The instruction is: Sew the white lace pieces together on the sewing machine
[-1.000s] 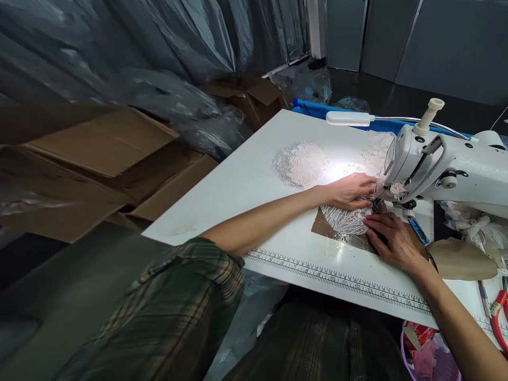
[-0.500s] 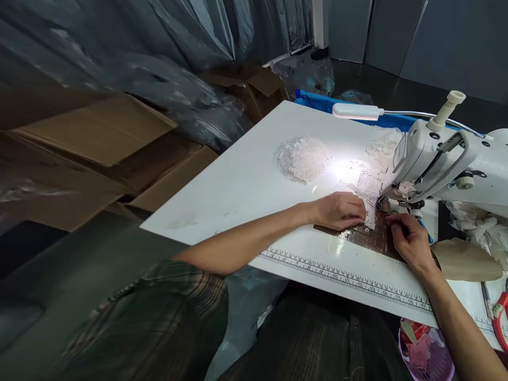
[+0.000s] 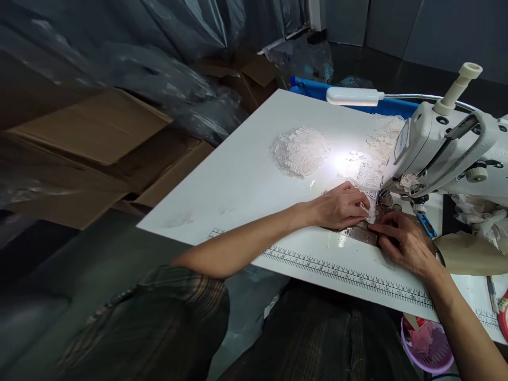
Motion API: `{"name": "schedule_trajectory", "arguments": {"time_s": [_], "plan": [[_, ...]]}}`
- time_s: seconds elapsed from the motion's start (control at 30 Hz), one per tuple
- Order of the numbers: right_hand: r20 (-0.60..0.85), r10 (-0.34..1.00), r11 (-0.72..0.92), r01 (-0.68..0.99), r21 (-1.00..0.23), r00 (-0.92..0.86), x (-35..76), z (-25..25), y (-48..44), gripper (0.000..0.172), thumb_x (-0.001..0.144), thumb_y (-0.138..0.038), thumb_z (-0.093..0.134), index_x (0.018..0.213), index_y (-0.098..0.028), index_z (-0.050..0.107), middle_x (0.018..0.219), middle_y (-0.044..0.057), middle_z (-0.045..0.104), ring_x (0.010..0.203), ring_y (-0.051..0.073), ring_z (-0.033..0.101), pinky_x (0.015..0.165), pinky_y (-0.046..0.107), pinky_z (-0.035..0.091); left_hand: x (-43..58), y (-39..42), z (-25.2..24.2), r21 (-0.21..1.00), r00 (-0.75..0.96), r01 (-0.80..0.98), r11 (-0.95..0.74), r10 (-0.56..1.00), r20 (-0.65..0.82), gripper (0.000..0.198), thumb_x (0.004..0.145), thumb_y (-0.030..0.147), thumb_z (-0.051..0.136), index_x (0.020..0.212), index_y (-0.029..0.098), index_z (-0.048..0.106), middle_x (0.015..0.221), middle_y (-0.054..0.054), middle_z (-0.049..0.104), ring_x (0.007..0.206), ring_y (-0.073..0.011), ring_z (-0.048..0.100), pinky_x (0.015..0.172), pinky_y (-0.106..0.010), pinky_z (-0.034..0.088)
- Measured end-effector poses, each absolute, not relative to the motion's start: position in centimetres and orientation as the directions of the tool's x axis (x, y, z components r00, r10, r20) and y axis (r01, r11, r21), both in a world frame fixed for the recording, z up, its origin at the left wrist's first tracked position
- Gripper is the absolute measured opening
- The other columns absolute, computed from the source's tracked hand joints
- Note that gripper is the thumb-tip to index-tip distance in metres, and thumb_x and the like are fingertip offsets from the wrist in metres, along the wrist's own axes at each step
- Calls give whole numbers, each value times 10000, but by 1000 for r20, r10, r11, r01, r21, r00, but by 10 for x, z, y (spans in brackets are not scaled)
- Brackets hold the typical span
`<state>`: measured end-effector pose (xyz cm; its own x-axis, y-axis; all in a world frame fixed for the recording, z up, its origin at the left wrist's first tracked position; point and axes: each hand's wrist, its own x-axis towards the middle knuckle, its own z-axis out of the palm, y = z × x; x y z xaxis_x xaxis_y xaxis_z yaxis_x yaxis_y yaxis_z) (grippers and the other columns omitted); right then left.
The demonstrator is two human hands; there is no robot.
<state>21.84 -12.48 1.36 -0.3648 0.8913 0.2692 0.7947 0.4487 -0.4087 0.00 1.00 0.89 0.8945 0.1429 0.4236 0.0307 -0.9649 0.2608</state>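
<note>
White lace [image 3: 372, 207] lies under the needle area of a white sewing machine [image 3: 426, 145], on a shiny brown plate [image 3: 359, 233]. My left hand [image 3: 343, 206] is closed on the lace from the left, its fingers curled and pressed together just beside the presser foot [image 3: 381, 199]. From the right, my right hand [image 3: 405, 241] lies low over the plate with fingers apart. One outstretched fingertip touches the lace's near end. My left fingers and the machine head hide part of the lace.
A pile of white lace pieces [image 3: 300, 152] sits left of the lamp's bright spot, with more lace [image 3: 386, 132] behind. The lamp [image 3: 354, 96] hangs above. A printed ruler [image 3: 337, 270] follows the table's front edge. A purple basket [image 3: 438, 360] stands below; cardboard boxes [image 3: 91, 127] fill the left.
My right hand has moved left from beside the machine foot to the lace's near end, and its fingers have stretched out. My left hand stays by the lace. The view has shifted slightly.
</note>
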Motion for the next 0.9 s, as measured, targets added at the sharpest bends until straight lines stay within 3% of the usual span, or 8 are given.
{"name": "schedule_trajectory", "arguments": {"time_s": [0.4, 0.57, 0.9], "plan": [[254, 896, 442, 785, -435, -364, 218, 15, -125, 374, 909, -190, 506, 1135, -290, 787, 1021, 97, 662, 912, 219, 633, 817, 403, 570, 2, 12, 4, 299, 866, -30, -954, 125, 485, 223, 1018, 238, 536, 979, 222, 755, 1088, -63, 785, 900, -168, 697, 910, -383, 457], [242, 906, 421, 794, -438, -347, 219, 15, -125, 378, 906, -215, 509, 1139, -318, 788, 1015, 81, 657, 911, 219, 632, 809, 393, 558, 3, 10, 4, 347, 892, 7, -938, 163, 422, 216, 1012, 241, 552, 1010, 248, 768, 1117, -62, 780, 961, -174, 707, 918, -391, 480], [258, 904, 423, 794, -437, -340, 217, 17, -125, 373, 897, -193, 512, 1124, -293, 791, 1006, 89, 662, 919, 220, 639, 818, 400, 572, 3, 7, 1, 300, 892, 7, -954, 141, 429, 217, 1024, 237, 536, 1031, 241, 753, 1122, -49, 779, 949, -180, 686, 912, -391, 454]]}}
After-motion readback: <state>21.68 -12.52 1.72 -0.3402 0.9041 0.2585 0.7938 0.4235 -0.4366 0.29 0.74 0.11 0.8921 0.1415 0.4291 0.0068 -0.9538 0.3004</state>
